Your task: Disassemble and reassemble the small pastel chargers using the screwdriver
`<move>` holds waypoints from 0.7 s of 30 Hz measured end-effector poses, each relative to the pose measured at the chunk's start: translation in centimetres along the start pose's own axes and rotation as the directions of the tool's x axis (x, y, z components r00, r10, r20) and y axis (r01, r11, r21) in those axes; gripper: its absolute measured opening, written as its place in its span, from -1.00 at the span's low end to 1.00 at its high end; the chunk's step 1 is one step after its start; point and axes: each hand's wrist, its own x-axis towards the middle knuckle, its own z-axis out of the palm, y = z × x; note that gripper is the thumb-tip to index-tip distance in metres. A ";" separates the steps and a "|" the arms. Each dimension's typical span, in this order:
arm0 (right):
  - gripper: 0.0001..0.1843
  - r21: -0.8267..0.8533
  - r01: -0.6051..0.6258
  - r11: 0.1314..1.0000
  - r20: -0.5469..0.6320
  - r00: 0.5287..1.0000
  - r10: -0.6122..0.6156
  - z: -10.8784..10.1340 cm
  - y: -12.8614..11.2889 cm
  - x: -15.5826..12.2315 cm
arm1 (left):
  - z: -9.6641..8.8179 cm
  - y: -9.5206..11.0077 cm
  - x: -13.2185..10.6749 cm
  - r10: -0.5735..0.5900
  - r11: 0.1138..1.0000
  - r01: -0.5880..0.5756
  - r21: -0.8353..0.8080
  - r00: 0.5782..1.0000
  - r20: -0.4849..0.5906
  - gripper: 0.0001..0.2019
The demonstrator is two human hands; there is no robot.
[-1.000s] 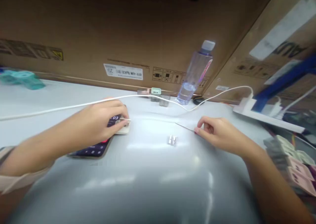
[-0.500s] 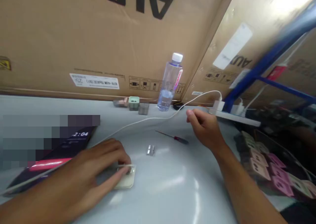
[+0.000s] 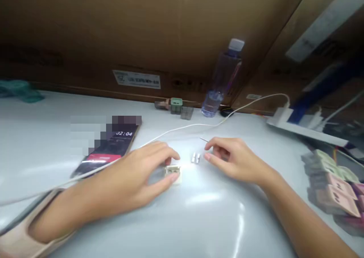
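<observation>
A small cream plastic case (image 3: 176, 179) with two holes lies on the light table. My left hand (image 3: 142, 174) holds it there, the thumb on its near side and the fingers curled over its far left. Just beyond the case lies a small silver metal piece (image 3: 195, 158) with two bright strips, like the metal part of a double pencil sharpener. My right hand (image 3: 236, 159) is close to its right side, thumb and forefinger apart with nothing between them. Behind those fingers shows the thin shaft of a screwdriver (image 3: 204, 139); its handle is hidden.
A phone (image 3: 113, 144) lies on the left, with a white cable (image 3: 187, 126) running across it. Small plastic cases (image 3: 176, 105) and a water bottle (image 3: 213, 102) stand by the cardboard box (image 3: 99, 30). Coloured cases (image 3: 341, 193) are piled right, near a power strip (image 3: 309, 131).
My right hand has come down and left toward the metal piece, its fingers opening from a closed curl. My left hand stays at the cream case. The view has shifted, and the boxes look darker.
</observation>
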 end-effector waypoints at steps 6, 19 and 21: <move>-0.66 -0.060 0.013 0.998 0.099 0.995 -0.007 0.8 -0.2 0.0 | -1.1 0.1 -0.4 0.016 0.999 -0.020 0.037 0.996 0.093 -0.71; -0.82 -0.081 0.065 0.995 0.098 0.994 -0.057 1.6 -0.5 0.1 | -0.6 -0.9 -0.5 0.046 0.996 -0.052 0.078 0.996 0.076 -0.79; -0.84 -0.093 0.085 0.992 0.086 0.993 -0.077 1.6 -0.5 0.1 | -0.6 -0.8 -0.5 0.068 0.995 -0.072 0.075 0.996 0.064 -0.82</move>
